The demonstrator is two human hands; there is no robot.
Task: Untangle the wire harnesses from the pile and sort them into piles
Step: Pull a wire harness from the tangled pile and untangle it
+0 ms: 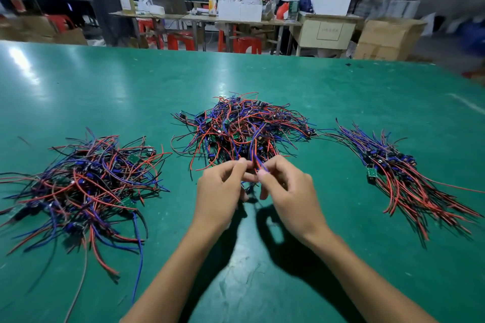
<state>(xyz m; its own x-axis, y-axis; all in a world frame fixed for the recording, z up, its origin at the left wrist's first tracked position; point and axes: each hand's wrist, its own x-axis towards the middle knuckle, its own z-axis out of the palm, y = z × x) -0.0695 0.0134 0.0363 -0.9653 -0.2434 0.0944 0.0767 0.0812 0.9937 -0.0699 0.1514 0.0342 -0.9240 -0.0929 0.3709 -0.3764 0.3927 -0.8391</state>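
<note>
A tangled pile of red, blue and black wire harnesses [244, 128] lies at the table's middle. My left hand [220, 191] and my right hand [286, 191] meet at its near edge, both pinching wires of one harness [256, 164] drawn from the pile. On the left lies a loose heap of harnesses [84, 183] with small green boards. At the right, a neater bundle of harnesses [401, 173] lies with its wires running the same way.
The green table mat [105, 92] stretches wide around the piles. Its far edge [236, 52] runs across the view. Beyond it stand work tables, red stools, cardboard boxes [385, 39] and several people.
</note>
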